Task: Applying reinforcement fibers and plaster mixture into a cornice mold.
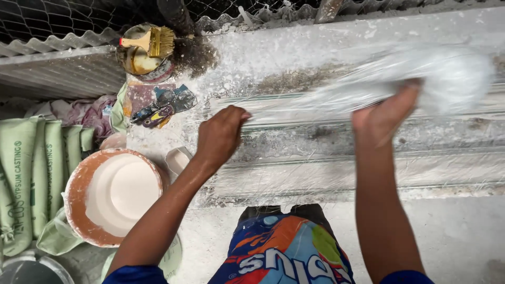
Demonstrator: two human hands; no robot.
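My right hand (386, 114) grips a fluffy bundle of white glass fibre (447, 79), held above a long grooved plaster mould (368, 168) on the workbench. Thin strands stretch from the bundle leftward to my left hand (220, 134), whose fingers are pinched together on the fibre's end. Both hands hover just over the mould's wet grey-white surface. The fibre bundle is blurred.
An orange bucket of white plaster (118, 194) stands at the left beside a small cup (178, 159). Green gypsum sacks (31, 173) lie further left. A tin with a yellow brush (146, 48) and crumpled wrappers (160, 105) sit at the back. Wire mesh runs behind.
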